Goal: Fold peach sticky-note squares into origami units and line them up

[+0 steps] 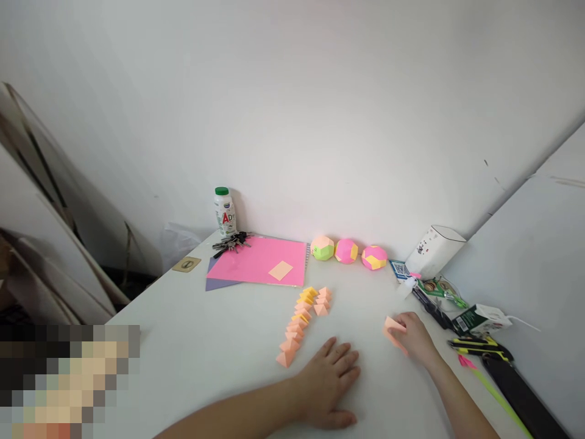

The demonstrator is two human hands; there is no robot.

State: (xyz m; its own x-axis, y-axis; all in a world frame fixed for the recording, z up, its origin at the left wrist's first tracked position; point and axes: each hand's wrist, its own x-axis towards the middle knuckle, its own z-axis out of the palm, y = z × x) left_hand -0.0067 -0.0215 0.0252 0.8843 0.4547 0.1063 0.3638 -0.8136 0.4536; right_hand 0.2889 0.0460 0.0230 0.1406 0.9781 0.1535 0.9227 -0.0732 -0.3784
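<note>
My left hand point(328, 381) lies flat on the white table, fingers spread, holding nothing. To the right, my right hand point(414, 336) pinches a peach-coloured sheet of paper point(393, 334) just at the tabletop; part of the sheet is hidden behind the fingers. Beyond my left hand runs a slanting row of folded paper pieces point(295, 332), mostly peach with some yellow. A shorter row of peach folded pieces point(322, 300) stands beside its far end. Farther back, a flat peach paper square point(280, 271) rests on a pink sheet point(256, 259).
Three many-sided paper balls point(346, 250) line the wall. Keys point(232, 242) and a green-capped bottle point(225, 213) stand at the back left. Along the right edge lie a white container point(436, 251), a small box point(481, 319), a yellow-black cutter point(479, 347) and a long black object point(525, 390).
</note>
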